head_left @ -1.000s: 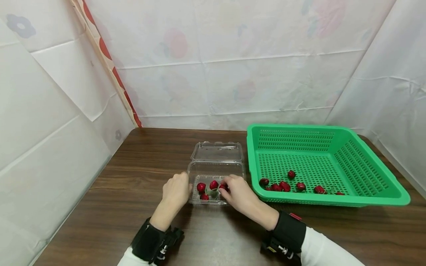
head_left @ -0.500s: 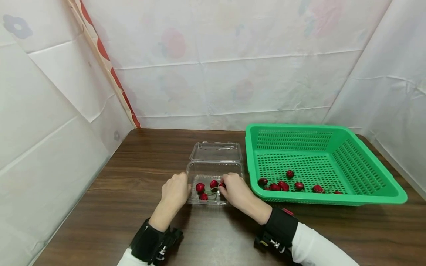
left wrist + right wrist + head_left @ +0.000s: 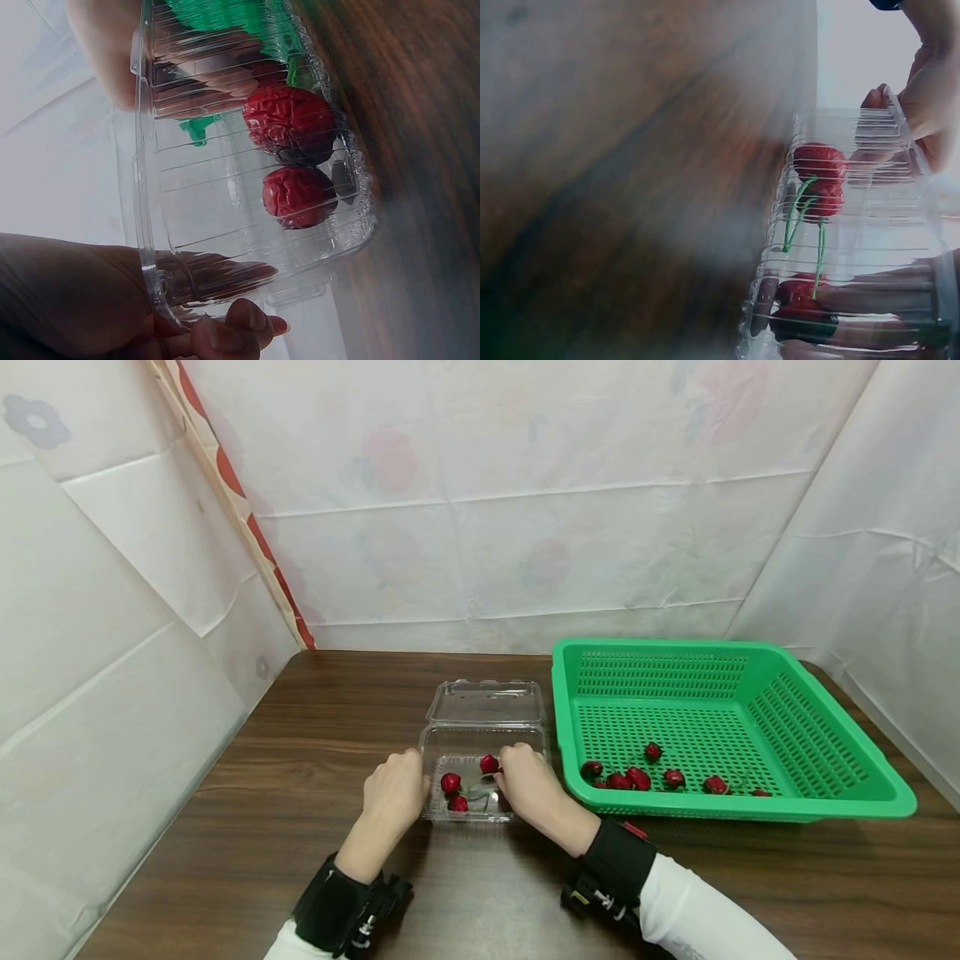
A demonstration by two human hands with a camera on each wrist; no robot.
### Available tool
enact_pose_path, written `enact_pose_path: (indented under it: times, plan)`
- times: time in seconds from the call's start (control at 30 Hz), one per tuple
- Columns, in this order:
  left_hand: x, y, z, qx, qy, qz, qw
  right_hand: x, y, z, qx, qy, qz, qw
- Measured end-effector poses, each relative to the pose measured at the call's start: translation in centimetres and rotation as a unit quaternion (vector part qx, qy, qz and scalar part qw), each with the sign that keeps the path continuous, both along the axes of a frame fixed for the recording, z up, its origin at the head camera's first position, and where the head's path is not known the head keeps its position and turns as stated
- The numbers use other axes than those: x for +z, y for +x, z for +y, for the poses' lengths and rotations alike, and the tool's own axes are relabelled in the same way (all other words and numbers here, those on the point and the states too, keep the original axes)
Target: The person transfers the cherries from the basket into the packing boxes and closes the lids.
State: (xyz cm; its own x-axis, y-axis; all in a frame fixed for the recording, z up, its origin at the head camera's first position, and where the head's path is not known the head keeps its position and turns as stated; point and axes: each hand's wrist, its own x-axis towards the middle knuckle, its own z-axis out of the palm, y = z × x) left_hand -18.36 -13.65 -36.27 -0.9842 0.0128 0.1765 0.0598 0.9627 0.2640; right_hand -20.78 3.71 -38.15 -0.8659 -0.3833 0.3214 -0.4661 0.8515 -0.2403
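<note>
A clear plastic clamshell box (image 3: 472,817) stands with its lid (image 3: 487,702) laid back. My left hand (image 3: 394,793) grips its left wall, thumb and fingers on either side, as the left wrist view shows. Inside are red cherries with green stems: one cherry (image 3: 451,783) at the left, another cherry (image 3: 458,803) just in front of it, and a cherry (image 3: 489,764) farther back beside my right fingers. My right hand (image 3: 534,787) reaches into the right side of the box. In the right wrist view its fingers curl at a dark red cherry (image 3: 802,324), mostly hidden from above.
Right of the box stands a green perforated basket (image 3: 738,810) with several cherries (image 3: 638,778) along its near side. Both stand on a brown wooden table (image 3: 300,835). A pale patterned sheet (image 3: 480,560) hangs behind the table.
The visible back cherry has shifted slightly back and right; the one by my right fingertips is now largely covered. My right wrist has swung left and inward. My left hand keeps its grip.
</note>
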Motion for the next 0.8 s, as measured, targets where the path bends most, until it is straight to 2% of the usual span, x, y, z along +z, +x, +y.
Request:
enact_pose_path:
  times: [0.37, 0.8]
  plan:
    - [0.12, 0.09, -0.04, -0.002, 0.002, -0.009, 1.0, -0.16, -0.25, -0.1, -0.004, 0.0, 0.008, 1.0]
    - [0.04, 0.0, -0.03, -0.002, 0.003, -0.012, 0.9999, -0.03, 0.19, -0.15, 0.005, 0.016, 0.017, 1.0]
